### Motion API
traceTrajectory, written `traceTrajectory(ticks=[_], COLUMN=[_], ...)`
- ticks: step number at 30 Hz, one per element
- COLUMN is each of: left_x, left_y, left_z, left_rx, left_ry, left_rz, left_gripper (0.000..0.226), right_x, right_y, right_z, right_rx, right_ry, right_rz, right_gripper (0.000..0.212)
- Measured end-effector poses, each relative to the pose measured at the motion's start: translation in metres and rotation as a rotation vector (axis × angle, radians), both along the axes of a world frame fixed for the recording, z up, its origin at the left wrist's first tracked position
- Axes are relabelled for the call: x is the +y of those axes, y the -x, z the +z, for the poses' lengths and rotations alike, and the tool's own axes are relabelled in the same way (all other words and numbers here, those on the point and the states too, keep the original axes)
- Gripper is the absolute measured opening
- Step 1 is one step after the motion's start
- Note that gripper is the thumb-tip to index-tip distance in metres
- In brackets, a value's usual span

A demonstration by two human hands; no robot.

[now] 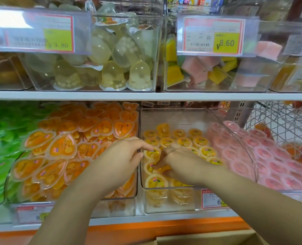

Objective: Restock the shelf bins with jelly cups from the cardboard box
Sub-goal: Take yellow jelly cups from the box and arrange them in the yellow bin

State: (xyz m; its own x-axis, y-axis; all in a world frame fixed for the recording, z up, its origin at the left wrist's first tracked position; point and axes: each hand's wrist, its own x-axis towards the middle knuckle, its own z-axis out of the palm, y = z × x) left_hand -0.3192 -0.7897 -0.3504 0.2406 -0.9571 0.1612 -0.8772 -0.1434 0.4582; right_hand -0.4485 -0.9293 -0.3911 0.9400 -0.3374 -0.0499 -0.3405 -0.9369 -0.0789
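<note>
Shelving of two tiers fills the view, a white shelf (75,95) dividing them. On the upper tier stand clear bins: one holds pale dome-shaped jellies (113,76), the next pink and yellow cube packs (198,68). Each carries a price tag, one marked 9.80 (40,32) and one marked 8.60 (212,37).

On the lower tier, from left to right: green jellies (1,138), orange heart-shaped cups (63,147), a clear middle bin (173,115), and pink round cups (270,156). A wire basket (279,117) stands at far right.

The yellow jelly cups (183,142) lie in the middle bin, mostly lids up in rough rows across its floor. One cup (162,129) at the back lies tipped over. More cups show through the bin's front wall, beside a small price label (210,198).

Both forearms reach in from below. The left hand (121,156) crosses over the orange bin, its fingers loosely bent. Its fingertips meet the rim of one yellow cup (152,153) near the divider; no closed grip is seen. The right hand (180,163) is inside the middle bin, knuckles up, fingers curled down among the front cups. It is blurred, and I cannot tell whether it has hold of a cup.

Part of the cardboard box (208,239) shows at the bottom edge, below the orange trim of the shelf front. Its contents are out of sight.
</note>
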Motion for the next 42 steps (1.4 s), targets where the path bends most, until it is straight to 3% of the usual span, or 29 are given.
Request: traceTrajectory(ticks=[3, 6, 8, 14, 16, 20, 22, 28, 33, 42], left_x=[0.001, 0.002, 0.004, 0.005, 0.005, 0.006, 0.007, 0.007, 0.007, 0.008], left_y=[0.000, -0.001, -0.002, -0.006, -0.007, -0.008, -0.009, -0.009, -0.008, -0.009], left_z=[0.001, 0.001, 0.001, 0.003, 0.003, 0.002, 0.001, 0.000, 0.002, 0.004], left_rx=[0.017, 0.038, 0.064, 0.119, 0.136, 0.154, 0.154, 0.165, 0.211, 0.233], left_ry=[0.001, 0.014, 0.021, 0.062, 0.072, 0.083, 0.086, 0.090, 0.076, 0.067], left_rz=[-0.004, -0.007, -0.009, -0.016, -0.004, -0.003, -0.005, 0.004, 0.000, -0.027], left_gripper=[0.030, 0.030, 0.030, 0.026, 0.026, 0.026, 0.026, 0.025, 0.025, 0.024], right_x=[-0.001, -0.009, -0.022, -0.069, -0.081, -0.086, -0.083, -0.082, -0.084, -0.094], right_y=[-0.003, 0.000, -0.003, -0.042, -0.054, -0.060, -0.056, -0.055, -0.071, -0.082], right_z=[-0.001, 0.003, 0.007, -0.001, -0.009, -0.016, -0.017, -0.018, -0.019, -0.022], right_rx=[-0.029, -0.057, -0.148, -0.336, -0.329, -0.342, -0.307, -0.479, -0.524, -0.569], right_ry=[0.011, -0.154, -0.256, -0.208, -0.218, -0.166, -0.191, -0.446, -0.528, -0.584], right_rz=[0.019, 0.005, -0.072, -0.391, -0.449, -0.495, -0.473, -0.551, -0.633, -0.816], right_gripper=[0.038, 0.036, 0.039, 0.062, 0.055, 0.015, 0.009, 0.026, 0.029, 0.012])
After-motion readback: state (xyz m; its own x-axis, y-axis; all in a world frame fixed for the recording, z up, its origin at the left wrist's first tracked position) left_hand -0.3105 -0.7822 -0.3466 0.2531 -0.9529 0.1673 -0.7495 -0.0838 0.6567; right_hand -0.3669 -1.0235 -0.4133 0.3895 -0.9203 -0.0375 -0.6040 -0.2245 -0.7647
